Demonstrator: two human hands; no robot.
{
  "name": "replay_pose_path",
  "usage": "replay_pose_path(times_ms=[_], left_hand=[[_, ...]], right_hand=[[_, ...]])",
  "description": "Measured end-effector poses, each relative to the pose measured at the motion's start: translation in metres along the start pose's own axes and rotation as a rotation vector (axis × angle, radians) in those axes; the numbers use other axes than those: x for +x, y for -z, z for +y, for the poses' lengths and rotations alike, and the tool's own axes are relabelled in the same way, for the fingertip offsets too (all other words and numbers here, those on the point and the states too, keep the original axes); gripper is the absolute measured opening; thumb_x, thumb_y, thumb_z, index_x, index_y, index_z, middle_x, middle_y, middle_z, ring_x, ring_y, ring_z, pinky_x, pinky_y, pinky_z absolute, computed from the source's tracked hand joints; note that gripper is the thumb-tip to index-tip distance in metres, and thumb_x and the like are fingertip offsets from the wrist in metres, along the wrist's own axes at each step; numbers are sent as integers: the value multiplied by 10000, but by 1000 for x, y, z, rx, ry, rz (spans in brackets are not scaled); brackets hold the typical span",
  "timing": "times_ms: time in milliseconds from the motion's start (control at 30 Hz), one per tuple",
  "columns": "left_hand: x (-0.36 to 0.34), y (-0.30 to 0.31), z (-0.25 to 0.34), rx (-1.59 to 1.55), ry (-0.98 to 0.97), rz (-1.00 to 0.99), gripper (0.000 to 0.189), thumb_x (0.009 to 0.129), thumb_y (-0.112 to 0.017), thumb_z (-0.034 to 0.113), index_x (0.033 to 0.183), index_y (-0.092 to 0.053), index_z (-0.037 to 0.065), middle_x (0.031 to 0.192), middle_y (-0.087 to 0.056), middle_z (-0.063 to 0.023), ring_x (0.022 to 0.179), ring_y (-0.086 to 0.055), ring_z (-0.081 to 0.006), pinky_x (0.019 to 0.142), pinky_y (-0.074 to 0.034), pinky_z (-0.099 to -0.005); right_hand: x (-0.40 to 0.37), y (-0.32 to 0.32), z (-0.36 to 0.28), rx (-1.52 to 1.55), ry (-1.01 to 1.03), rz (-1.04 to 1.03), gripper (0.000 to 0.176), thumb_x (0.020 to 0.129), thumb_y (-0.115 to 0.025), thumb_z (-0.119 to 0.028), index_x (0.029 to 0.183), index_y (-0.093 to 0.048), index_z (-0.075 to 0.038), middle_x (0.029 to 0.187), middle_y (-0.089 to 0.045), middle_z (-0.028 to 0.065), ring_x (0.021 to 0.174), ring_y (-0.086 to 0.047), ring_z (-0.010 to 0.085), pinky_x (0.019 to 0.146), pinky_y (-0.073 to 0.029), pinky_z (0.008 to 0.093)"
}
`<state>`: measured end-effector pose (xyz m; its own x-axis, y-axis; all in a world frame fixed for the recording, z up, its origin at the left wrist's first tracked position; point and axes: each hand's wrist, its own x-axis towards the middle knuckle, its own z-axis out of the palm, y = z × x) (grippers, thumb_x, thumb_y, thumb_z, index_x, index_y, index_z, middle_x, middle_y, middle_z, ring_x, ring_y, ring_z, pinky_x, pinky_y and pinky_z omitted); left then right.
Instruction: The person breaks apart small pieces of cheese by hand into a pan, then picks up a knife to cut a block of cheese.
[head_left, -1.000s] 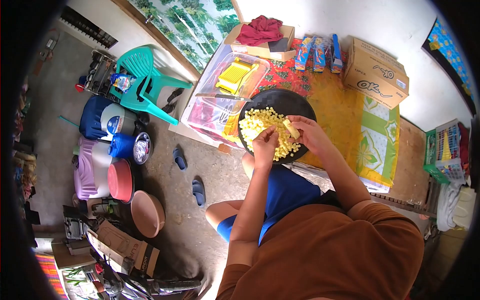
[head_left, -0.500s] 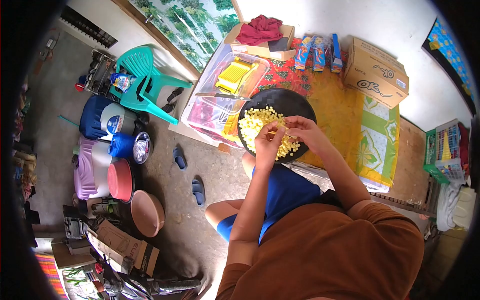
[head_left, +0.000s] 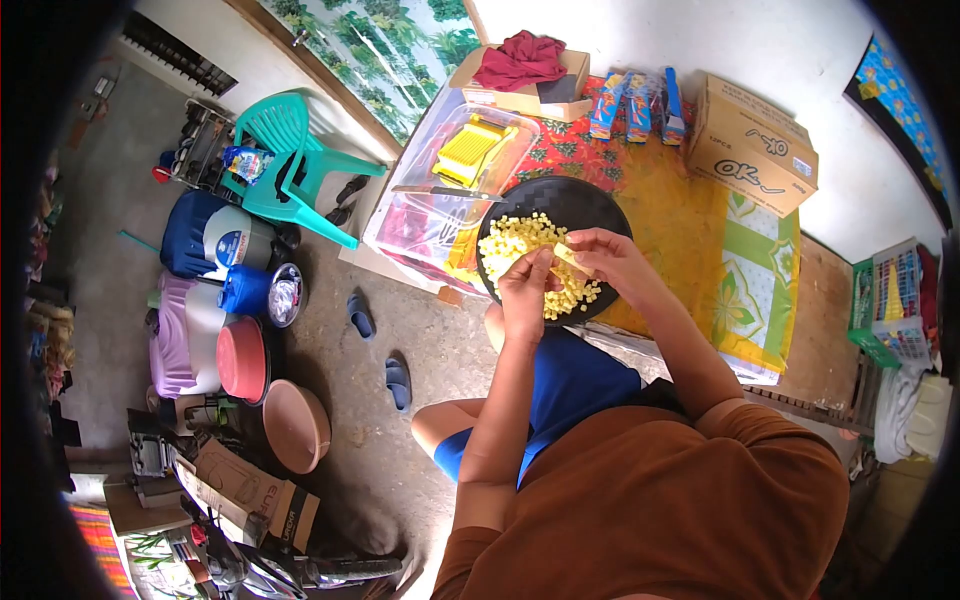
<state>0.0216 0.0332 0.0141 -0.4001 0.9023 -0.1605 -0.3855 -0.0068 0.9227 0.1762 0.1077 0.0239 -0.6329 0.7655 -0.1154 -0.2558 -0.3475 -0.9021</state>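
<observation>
You can read "OK" and "12PCS" on the box (head_left: 752, 150) at your tabletop's (head_left: 672, 190) far edge, "EUR" on a floor carton (head_left: 240, 478).

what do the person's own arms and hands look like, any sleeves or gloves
Both arms come out of a plain brown shirt whose short sleeves leave the forearms uncovered. The left hand and right hand wear no gloves, and no watch or bracelet shows on either wrist.

yellow piece (head_left: 570, 259): 1 end hidden, right hand (head_left: 606, 262)
left hand (head_left: 527, 285): fingertip detail too small
brown shirt (head_left: 660, 500): cut off, bottom edge
left-edge pile (head_left: 48, 340): blurred, contents unclear
</observation>
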Motion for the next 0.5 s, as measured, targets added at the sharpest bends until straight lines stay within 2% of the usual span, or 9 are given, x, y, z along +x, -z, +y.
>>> replay_pose_path(times_ms=[67,167,267,367,500], left_hand=[[-2,-1,-2,-57,35,11,227,913,-619,161,1041,-637,-26,832,-639,-68,597,-564,-116,578,-516,-268],[-8,-8,2,-129,127,23,255,913,-622,170,1065,-620,-35,850,-638,-75,604,-561,-121,581,-524,-280],[-11,-14,3,-170,159,11,262,915,-621,172,1071,-614,-39,850,-638,-76,612,-562,-122,588,-530,-286],[-11,-15,4,-184,153,-14,240,914,-621,169,1044,-626,-33,829,-638,-70,614,-566,-122,592,-532,-283],[-11,-15,6,-145,128,-28,213,910,-629,165,997,-641,-29,801,-638,-60,615,-574,-118,591,-529,-278]], right_hand=[[1,-3,-1,66,16,22,295,872,-632,-57,1155,-566,-4,1042,-608,33,931,-591,97,794,-497,246],[2,-5,1,-94,209,7,298,879,-614,-39,1169,-558,6,1079,-601,49,988,-581,106,841,-495,267],[2,-11,2,-119,243,4,312,872,-612,-34,1174,-554,19,1082,-606,57,1012,-573,109,853,-488,271],[2,-13,5,-313,308,40,309,862,-613,-35,1160,-561,29,1082,-611,64,1000,-585,121,857,-481,268],[0,-16,8,-386,340,69,303,853,-621,-36,1143,-571,37,1064,-618,62,977,-593,121,851,-479,265]])
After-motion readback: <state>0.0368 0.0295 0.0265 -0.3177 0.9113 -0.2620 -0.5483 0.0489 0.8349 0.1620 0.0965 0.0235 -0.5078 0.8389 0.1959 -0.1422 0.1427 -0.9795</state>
